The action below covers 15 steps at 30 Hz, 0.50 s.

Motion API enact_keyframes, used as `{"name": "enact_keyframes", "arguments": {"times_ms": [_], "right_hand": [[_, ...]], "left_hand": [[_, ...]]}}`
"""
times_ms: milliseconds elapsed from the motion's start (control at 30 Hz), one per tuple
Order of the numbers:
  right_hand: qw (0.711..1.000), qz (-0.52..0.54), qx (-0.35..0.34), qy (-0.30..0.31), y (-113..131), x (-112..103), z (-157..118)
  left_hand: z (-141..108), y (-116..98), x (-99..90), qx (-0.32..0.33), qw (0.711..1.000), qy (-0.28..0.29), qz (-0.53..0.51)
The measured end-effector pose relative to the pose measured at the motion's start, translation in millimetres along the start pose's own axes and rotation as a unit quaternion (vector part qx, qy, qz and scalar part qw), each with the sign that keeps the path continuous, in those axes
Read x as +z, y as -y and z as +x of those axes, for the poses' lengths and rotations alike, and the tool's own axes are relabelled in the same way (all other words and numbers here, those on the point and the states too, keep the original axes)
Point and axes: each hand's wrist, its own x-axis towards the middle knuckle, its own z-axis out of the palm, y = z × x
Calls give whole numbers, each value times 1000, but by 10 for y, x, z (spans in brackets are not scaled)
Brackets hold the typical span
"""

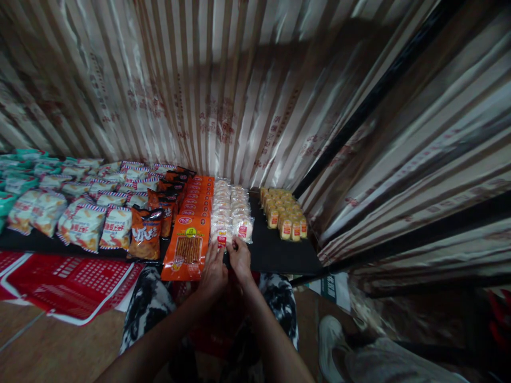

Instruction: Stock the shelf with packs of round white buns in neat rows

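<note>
Both my hands are at the front end of two rows of round white packaged snacks [243, 230] on a black shelf. My left hand [214, 272] touches the front snack packet [221, 239] of the left row, its fingers stretched forward. My right hand [240, 259] is at the same packet's right edge, with thumb and fingers pressed together on it. Just left of my left hand lie orange flat packs [187, 246] in an overlapping row. Small yellow packaged cakes [296, 229] stand in rows farther right on the shelf.
White snack bags [115, 227], brown-orange bags [146, 234] and green bags [19, 183] fill the left of the shelf [279, 258]. A red basket [75, 284] lies below. Striped sheeting [223, 80] hangs behind; a black pole [359, 117] slants at right. Another person's shoe [330, 346] is lower right.
</note>
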Motion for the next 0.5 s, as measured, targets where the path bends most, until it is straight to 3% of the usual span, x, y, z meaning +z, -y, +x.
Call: {"name": "enact_keyframes", "arguments": {"times_ms": [233, 500], "right_hand": [[1000, -19, 1, -4, -1, 59, 41], [999, 28, -18, -11, -17, 67, -23]], "left_hand": [[58, 48, 46, 7, 1000, 4, 29], [84, 92, 137, 7, 1000, -6, 18]]}}
